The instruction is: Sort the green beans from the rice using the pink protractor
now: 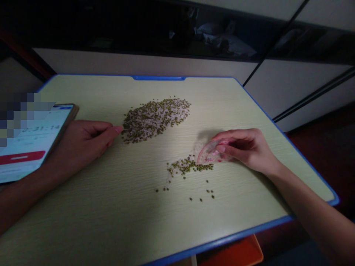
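Observation:
A big pile of green beans mixed with white grains (pixel 155 119) lies in the middle of the pale table (pixel 111 207). My left hand (pixel 83 142) rests on the table with its fingers curled together, the fingertips touching the pile's left edge. My right hand (pixel 244 147) pinches a clear pink semicircular protractor (pixel 209 153), its edge down on the table beside a small heap of green beans (pixel 188 166). Several loose beans (pixel 202 194) lie scattered in front of that heap.
A phone (pixel 33 144) with a lit timer screen lies at the table's left, partly under my left forearm. The table has a blue rim (pixel 222 242). Something orange (pixel 235 255) sits below the front edge. Dark cabinets stand behind.

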Demonstrator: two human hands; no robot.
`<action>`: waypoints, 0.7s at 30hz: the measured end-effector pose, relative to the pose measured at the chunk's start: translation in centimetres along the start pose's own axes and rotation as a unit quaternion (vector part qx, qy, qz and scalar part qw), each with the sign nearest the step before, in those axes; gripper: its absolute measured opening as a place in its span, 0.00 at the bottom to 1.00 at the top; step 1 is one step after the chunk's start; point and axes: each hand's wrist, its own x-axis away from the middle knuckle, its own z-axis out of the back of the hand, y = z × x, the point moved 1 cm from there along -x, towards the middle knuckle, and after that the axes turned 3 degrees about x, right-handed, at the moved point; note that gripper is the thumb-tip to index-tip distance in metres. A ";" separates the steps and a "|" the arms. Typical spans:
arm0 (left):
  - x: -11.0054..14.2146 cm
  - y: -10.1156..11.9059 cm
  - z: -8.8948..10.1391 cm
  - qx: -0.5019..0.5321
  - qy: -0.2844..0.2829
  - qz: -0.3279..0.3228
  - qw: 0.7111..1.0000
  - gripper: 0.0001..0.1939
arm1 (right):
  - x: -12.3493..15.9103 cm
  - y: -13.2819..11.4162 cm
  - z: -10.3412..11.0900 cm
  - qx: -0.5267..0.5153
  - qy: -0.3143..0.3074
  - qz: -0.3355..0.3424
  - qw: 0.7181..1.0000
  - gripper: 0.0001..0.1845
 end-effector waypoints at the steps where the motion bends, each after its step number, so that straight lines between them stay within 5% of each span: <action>1: 0.0 0.0 0.0 0.002 0.002 -0.002 1.000 0.22 | 0.0 0.0 0.0 -0.001 -0.002 0.003 1.000 0.07; 21: -0.1 0.0 0.1 -0.008 -0.005 0.010 1.000 0.22 | -0.1 -0.3 -0.3 0.033 0.037 0.000 0.999 0.07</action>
